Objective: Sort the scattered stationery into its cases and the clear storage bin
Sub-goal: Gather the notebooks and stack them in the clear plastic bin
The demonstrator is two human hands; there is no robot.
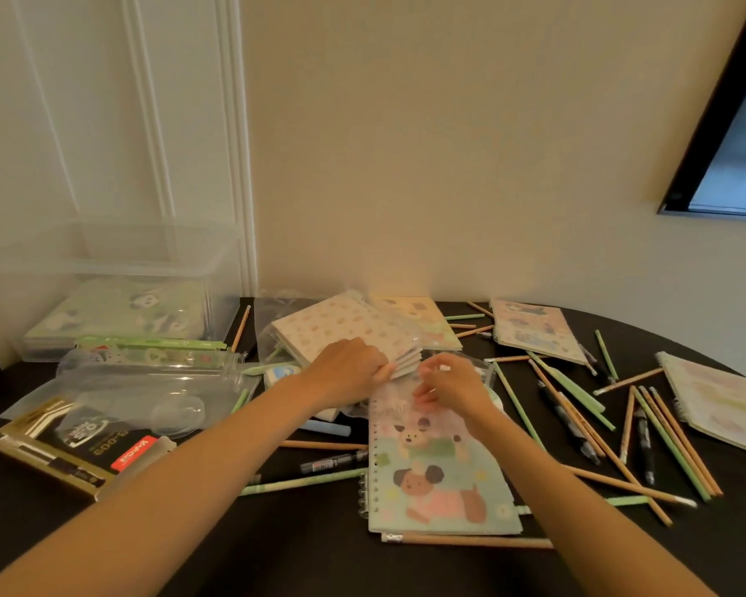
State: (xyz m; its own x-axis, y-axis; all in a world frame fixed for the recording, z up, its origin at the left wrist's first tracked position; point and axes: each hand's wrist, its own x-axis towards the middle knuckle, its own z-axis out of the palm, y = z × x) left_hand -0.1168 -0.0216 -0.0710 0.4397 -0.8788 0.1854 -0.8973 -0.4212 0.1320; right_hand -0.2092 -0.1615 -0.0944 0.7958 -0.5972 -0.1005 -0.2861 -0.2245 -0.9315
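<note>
Plainly, the risk lay in the small stack of pale, thin notepads [405,364] fanned between the two hands over the middle of the dark round table [302,549]. The left hand [349,372] pinched the stack's near corner with curled fingers, while the right hand [448,387] hovered just beside it with its fingers bent; whether it gripped the stack's edge or a scrap of clear wrapper could not be told. Because the pads were splayed rather than squared, a loose pinch could have let the outer ones slide off and drop onto the spiral notebook with cartoon dogs on its cover [438,463] directly below. The clear plastic storage bin [104,273] stood well apart at the far left against the wall, already holding a green panda-printed item, and the route to it passed over the transparent plastic pencil case [156,381] and the black-and-gold pen box [61,445]; a forearm swept low could have nudged either toward the table's edge. Wooden and green pencils [664,441] lay strewn to the right, some overlapping and near the rim, so I judged that any knock on the notebooks beside them might have sent a few rolling off. Most of the sorting looked undone.
</note>
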